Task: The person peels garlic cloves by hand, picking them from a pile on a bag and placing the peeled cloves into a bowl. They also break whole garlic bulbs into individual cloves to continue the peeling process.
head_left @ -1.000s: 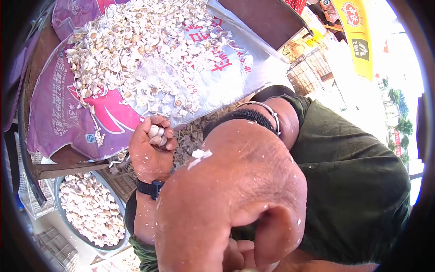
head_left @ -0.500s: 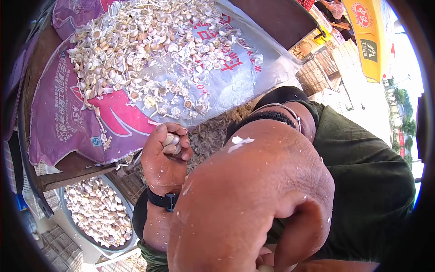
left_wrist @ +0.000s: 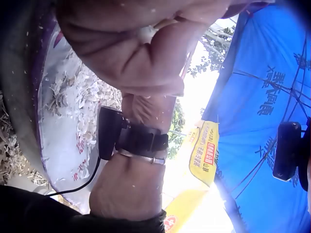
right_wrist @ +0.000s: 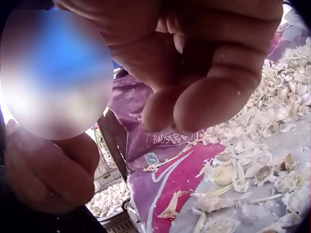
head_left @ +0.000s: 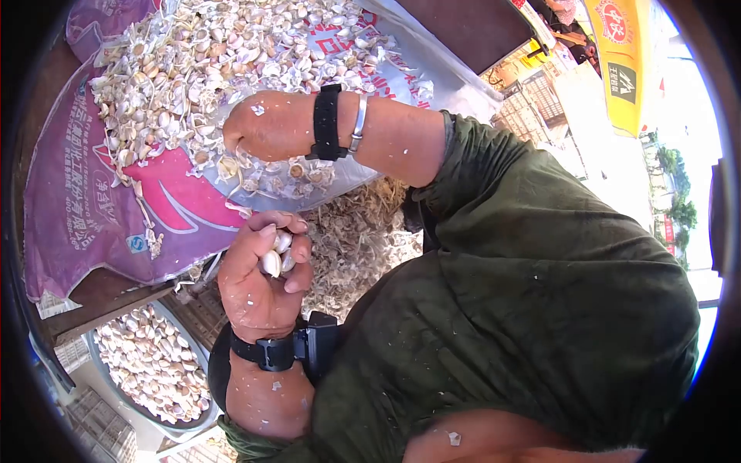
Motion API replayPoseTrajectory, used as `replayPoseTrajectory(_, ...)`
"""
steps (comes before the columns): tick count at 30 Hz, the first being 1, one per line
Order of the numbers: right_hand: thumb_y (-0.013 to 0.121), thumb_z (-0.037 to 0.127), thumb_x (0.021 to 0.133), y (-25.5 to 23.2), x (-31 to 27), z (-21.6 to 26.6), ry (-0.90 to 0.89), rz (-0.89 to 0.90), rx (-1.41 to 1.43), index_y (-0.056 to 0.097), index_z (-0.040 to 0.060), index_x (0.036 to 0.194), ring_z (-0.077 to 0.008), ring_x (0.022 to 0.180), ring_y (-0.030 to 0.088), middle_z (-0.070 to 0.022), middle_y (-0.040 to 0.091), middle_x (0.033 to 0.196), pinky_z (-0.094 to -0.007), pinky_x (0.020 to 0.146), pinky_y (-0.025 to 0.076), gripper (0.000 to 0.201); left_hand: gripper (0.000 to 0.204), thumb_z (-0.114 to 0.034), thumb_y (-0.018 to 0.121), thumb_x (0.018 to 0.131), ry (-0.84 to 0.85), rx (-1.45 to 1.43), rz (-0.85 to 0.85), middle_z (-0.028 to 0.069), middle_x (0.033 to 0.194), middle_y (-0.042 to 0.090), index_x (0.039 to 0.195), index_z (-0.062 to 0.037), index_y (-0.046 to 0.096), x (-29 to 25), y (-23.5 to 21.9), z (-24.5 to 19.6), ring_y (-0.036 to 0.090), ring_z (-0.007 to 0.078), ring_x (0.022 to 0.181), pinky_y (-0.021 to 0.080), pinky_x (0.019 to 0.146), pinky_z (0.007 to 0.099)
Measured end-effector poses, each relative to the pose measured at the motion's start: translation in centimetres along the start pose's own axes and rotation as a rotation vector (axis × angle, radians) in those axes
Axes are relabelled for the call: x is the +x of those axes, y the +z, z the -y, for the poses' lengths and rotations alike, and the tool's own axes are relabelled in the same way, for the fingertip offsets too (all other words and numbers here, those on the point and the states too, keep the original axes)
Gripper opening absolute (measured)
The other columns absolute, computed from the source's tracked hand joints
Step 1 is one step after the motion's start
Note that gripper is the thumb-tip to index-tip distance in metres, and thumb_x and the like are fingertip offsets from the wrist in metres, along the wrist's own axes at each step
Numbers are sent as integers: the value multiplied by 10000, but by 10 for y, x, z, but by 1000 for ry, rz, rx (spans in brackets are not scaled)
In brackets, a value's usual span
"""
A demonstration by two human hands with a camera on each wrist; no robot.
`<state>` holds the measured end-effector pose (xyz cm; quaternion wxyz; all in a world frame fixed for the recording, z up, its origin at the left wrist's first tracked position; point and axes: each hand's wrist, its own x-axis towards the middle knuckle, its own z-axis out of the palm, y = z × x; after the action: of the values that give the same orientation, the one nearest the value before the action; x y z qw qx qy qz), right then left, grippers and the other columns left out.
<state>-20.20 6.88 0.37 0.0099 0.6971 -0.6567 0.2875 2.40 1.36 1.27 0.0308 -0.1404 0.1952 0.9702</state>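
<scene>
My left hand [head_left: 266, 282] is palm up in the head view, fingers curled round several garlic cloves [head_left: 276, 256]. A pale clove [left_wrist: 146, 34] shows among its fingers in the left wrist view. My right hand [head_left: 266, 127] hangs over the near edge of the garlic pile [head_left: 208, 69], back of the hand upward. In the right wrist view its fingers [right_wrist: 209, 104] are curled above the loose skins; I cannot tell whether they hold a clove. The pile of cloves and papery skins lies on a purple and clear plastic sack [head_left: 77, 201].
A grey tub [head_left: 202, 351] of garlic cloves stands low at the left, beside plastic crates [head_left: 100, 424]. Dry skins [head_left: 347, 239] heap below the sack's edge. A dark board [head_left: 463, 35] rises behind the sack; a yellow banner [head_left: 617, 69] hangs at the right.
My right hand has moved from close in front of the head camera, away and up over the garlic pile. The left hand keeps its hold on the cloves.
</scene>
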Motion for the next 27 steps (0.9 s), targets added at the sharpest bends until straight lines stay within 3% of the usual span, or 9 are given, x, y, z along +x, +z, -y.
replayPoseTrajectory(1, 577, 20, 791, 3, 5, -2, -1, 2, 1, 645, 4, 867, -293, 716, 668, -153, 655, 785, -380, 613, 527, 102, 175, -135, 486, 939, 1, -2, -1, 126, 970, 580, 1034, -22, 579, 1, -1, -1, 525, 170, 726, 381, 445, 229)
replayPoseTrajectory(3, 561, 67, 798, 6, 15, -2, 263, 401, -139, 654, 28, 857, -349, 781, 657, -172, 664, 821, -417, 667, 532, 117, 168, -135, 486, 953, -32, 7, 10, 116, 962, 576, 1035, -12, 566, 3, -4, -3, 525, 148, 714, 379, 447, 215)
replayPoseTrajectory(6, 584, 111, 811, 17, 26, -4, 177, 520, -331, 687, 18, 944, -350, 927, 657, -172, 688, 927, -426, 793, 525, 192, 178, -163, 488, 973, -4, 70, -13, 104, 932, 571, 1028, -6, 553, 3, -2, -6, 528, 124, 684, 379, 442, 208)
replayPoseTrajectory(12, 594, 140, 751, 1, 23, 3, 519, 467, -118, 678, -9, 923, -355, 887, 670, -219, 685, 930, -413, 755, 527, 242, 254, -258, 475, 1003, 36, 70, -110, 94, 855, 565, 1022, -16, 549, 6, -5, -4, 548, 126, 655, 390, 439, 219)
replayPoseTrajectory(16, 709, 102, 760, -16, 5, 27, 651, 253, 423, 644, 22, 948, -142, 714, 634, -64, 667, 801, -307, 589, 502, 215, 308, -308, 457, 1008, 64, 39, -212, 104, 867, 580, 1040, -17, 554, 7, -3, 2, 562, 147, 663, 404, 446, 237)
replayPoseTrajectory(18, 732, 110, 794, -33, 3, 57, 596, 357, 719, 656, 23, 991, -78, 675, 595, -29, 660, 766, -252, 562, 479, 228, 334, -339, 486, 985, 68, 39, -352, 106, 865, 612, 1025, -22, 584, 5, 6, -1, 571, 176, 687, 414, 497, 278)
replayPoseTrajectory(21, 707, 132, 809, -25, 1, 62, 558, 312, 762, 657, 22, 992, -126, 666, 629, -69, 678, 776, -285, 582, 497, 219, 297, -299, 500, 970, 121, -33, -350, 115, 869, 621, 1011, -19, 589, 7, 2, -1, 565, 177, 681, 409, 486, 275)
replayPoseTrajectory(23, 671, 182, 818, 2, -2, 42, 378, 93, 226, 661, 29, 992, -247, 721, 674, -136, 690, 825, -358, 639, 522, 232, 272, -273, 507, 960, 126, -30, -304, 113, 864, 618, 1000, -18, 592, 9, -7, -2, 563, 178, 680, 406, 480, 274)
replayPoseTrajectory(27, 602, 208, 827, 23, 9, 33, 363, 265, -104, 668, 55, 1046, -377, 871, 656, -203, 678, 938, -436, 765, 528, 276, 215, -221, 530, 934, 82, -1, -181, 102, 848, 607, 970, -19, 596, 8, -12, -3, 562, 179, 681, 400, 467, 270)
